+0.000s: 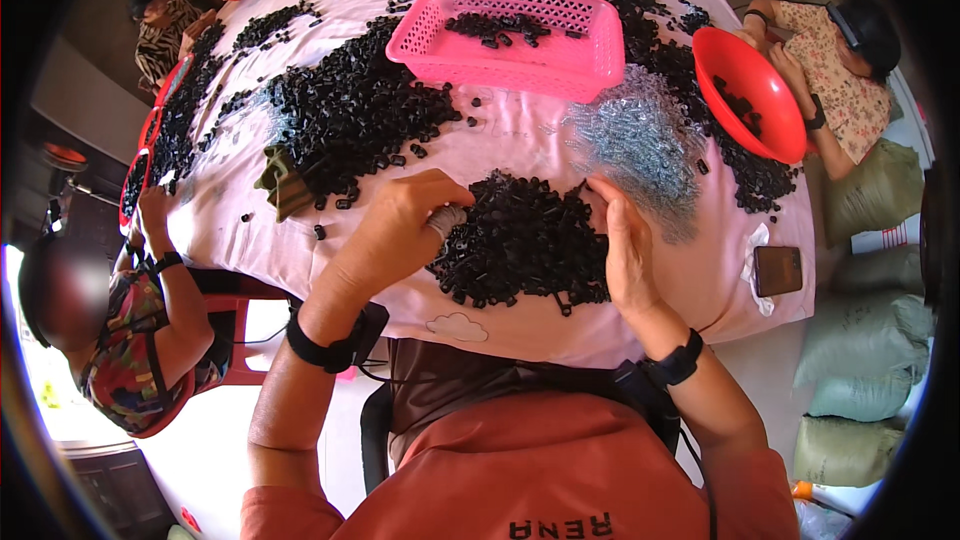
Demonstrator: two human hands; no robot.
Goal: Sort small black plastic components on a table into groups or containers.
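Note:
A heap of small black plastic pieces (520, 245) lies on the pink tablecloth before me, between my hands. My left hand (405, 225) is at the heap's left edge, its fingers curled and closed. A grey ribbed or wrapped bit (446, 221) shows at those fingers; whether it is held or worn cannot be made out. Along the heap's right edge is my right hand (628, 245), its fingers stretched forward and seemingly holding nothing. Just beyond it spreads a pile of small clear plastic pieces (645, 140).
A pink basket (510, 80) with some black pieces stands ahead. A red bowl (750, 95) tilts at the right, near a co-worker. A larger black pile (350, 105), a striped green cloth (283, 183) and a phone (778, 271) also lie here. Other people sit around the table.

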